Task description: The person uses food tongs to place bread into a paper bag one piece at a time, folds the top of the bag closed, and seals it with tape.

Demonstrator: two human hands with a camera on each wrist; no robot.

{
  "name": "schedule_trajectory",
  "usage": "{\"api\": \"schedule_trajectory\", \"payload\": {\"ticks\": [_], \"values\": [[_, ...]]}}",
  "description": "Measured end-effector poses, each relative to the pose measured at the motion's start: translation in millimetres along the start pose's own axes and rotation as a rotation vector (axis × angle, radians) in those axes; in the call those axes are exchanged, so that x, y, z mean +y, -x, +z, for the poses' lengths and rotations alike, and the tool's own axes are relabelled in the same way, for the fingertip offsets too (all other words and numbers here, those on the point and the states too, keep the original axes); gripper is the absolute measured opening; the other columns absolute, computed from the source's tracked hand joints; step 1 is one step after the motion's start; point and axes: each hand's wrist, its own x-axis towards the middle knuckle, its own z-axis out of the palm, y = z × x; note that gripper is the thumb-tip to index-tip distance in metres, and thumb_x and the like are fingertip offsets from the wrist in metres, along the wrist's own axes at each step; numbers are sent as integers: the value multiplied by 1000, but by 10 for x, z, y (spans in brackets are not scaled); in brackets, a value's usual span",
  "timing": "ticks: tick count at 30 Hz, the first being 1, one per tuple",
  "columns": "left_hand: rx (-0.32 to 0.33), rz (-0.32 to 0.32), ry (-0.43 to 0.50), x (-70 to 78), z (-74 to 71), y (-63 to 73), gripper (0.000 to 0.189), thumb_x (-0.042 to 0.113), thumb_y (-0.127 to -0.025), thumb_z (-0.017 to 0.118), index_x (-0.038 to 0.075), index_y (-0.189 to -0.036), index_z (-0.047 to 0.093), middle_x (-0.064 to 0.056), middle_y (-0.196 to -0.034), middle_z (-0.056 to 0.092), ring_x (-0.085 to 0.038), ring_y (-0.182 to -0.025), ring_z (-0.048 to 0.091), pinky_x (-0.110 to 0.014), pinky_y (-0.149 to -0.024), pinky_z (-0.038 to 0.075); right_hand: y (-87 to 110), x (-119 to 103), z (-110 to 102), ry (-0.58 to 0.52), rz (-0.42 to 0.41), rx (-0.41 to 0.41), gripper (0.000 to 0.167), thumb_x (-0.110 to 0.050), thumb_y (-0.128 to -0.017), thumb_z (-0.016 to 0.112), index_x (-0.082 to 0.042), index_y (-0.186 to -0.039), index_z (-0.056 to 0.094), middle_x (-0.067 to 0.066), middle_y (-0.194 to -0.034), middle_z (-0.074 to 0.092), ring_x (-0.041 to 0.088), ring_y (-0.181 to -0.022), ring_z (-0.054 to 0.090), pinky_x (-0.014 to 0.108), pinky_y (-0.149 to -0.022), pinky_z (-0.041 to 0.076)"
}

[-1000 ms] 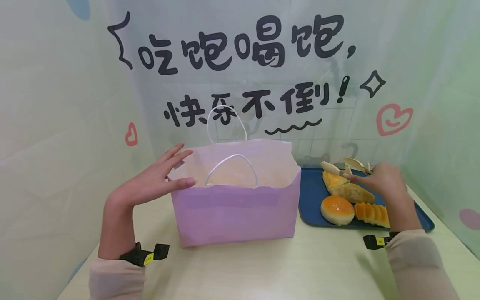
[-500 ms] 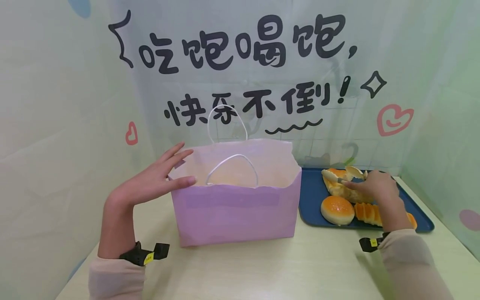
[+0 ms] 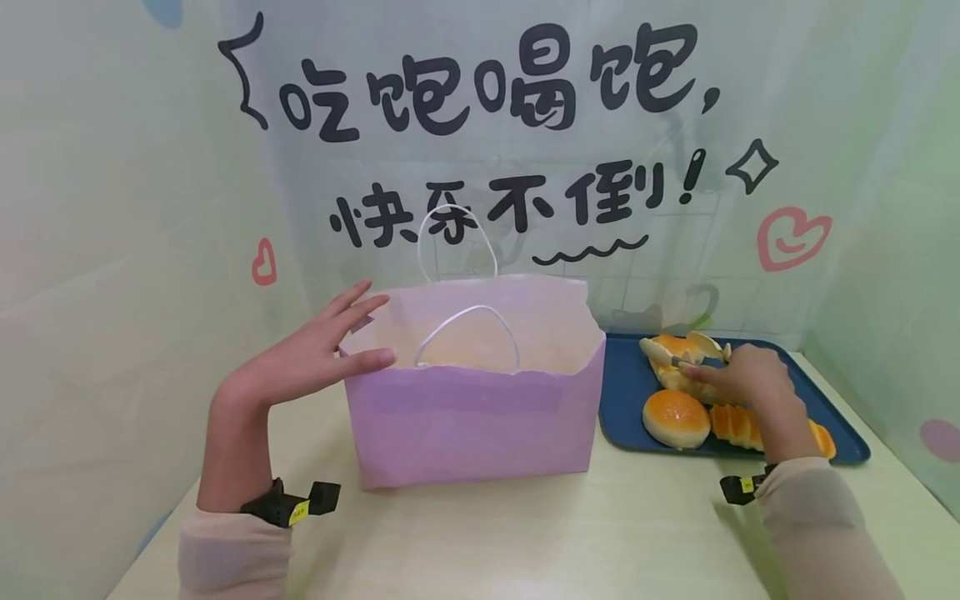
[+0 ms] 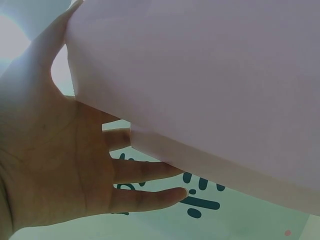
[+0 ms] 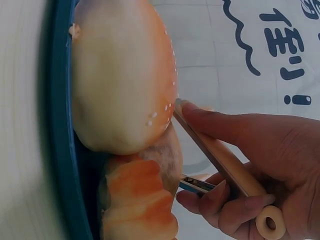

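A pair of food tongs (image 3: pixel 667 357) is in my right hand (image 3: pixel 761 387), fingers and thumb around its handles (image 5: pixel 217 160). Its spread, cream-coloured tips lie around an orange-topped bread (image 3: pixel 678 343) at the tray's back. The long pale bread (image 3: pixel 686 383) in front of it is partly hidden by the tongs and hand. At the left end of a pink paper bag (image 3: pixel 480 425), my left hand (image 3: pixel 300 362) spreads its straight fingers and thumb along the rim. In the left wrist view, those fingers (image 4: pixel 145 200) stretch past the bag's side.
A blue tray (image 3: pixel 618 417) right of the bag holds the breads, including a round glossy bun (image 3: pixel 677 419) and a ridged bread (image 3: pixel 735 425) in front. The bag stands upright with two white handles (image 3: pixel 468 310). A printed curtain (image 3: pixel 487 125) hangs behind.
My right hand has lowered the tongs from above the tray to the back bread, shifting slightly left. The left hand stays at the bag's rim.
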Motion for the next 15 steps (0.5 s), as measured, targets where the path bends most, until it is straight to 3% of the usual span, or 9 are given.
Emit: {"api": "schedule_trajectory", "payload": {"ticks": [7,15], "values": [[2,-2,-13,1,-10,-2,88,57,-100,66,23,-170,24,-1,-178,-1,-32,-156,35,-63,-118,36,16,-17,-25,26,-27,-33,112,-84,-84,65,21,-121,54,19,-84,46,31,-70,54,39,-59,45],[2,-4,-18,-5,-10,3,88,58,-100,65,24,-170,25,-1,-178,0,-32,-155,36,-63,-118,36,2,-38,-2,38,-39,-3,101,-82,-83,69,15,-106,60,16,-80,45,30,-68,54,37,-57,43]]}}
